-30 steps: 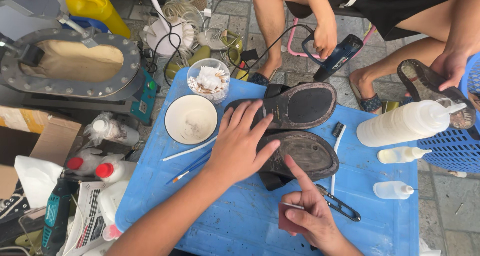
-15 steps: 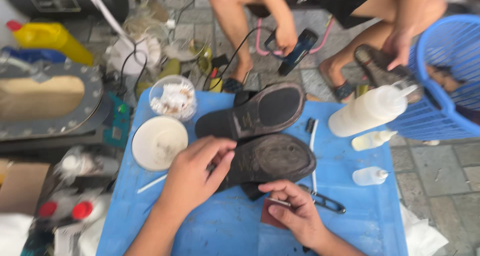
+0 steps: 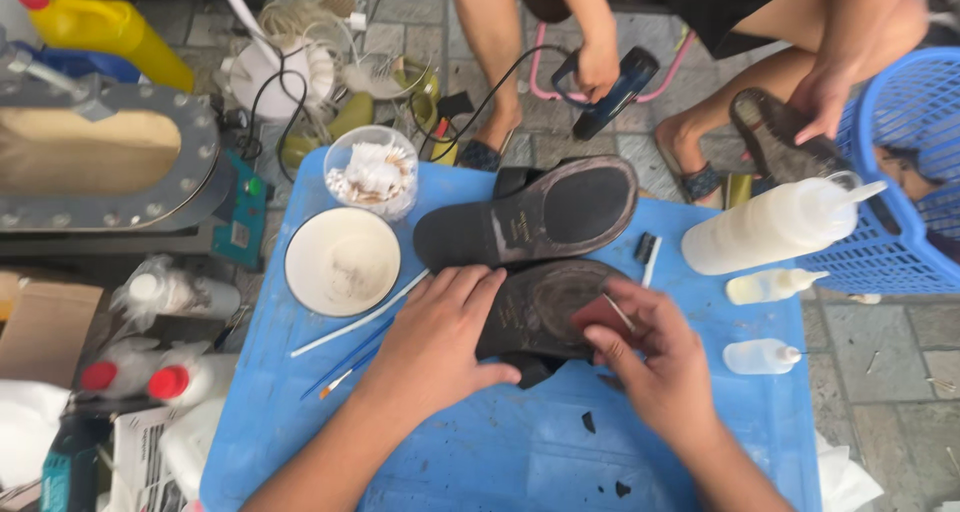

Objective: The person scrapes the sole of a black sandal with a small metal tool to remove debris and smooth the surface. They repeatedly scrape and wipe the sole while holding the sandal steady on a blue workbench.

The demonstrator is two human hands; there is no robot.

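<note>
Sole [image 3: 545, 307] lies under flat left hand [image 3: 435, 342]; right hand [image 3: 655, 362] fingers pinch red block [image 3: 598, 315] on it.

Outdoor shoe-repair stall, set on paving stones [image 3: 900, 342]. Low blue surface [image 3: 500, 452], scuffed and speckled with black scraps. Two dark shoes [image 3: 530, 217] lying sole-up near its far edge, glue bottles [image 3: 770, 227] along its right edge, a white bowl [image 3: 342, 260] and thin brushes [image 3: 350, 357] toward the left edge. Round grey press [image 3: 100, 157] with a bolted rim beside the left edge, yellow jug [image 3: 110, 27] behind. Heat gun [image 3: 615, 92] held by a second person seated beyond the far edge, another sole [image 3: 775, 137] gripped there. Blue basket [image 3: 900, 172] by the far right corner. Cables and bottles scattered over the ground.
</note>
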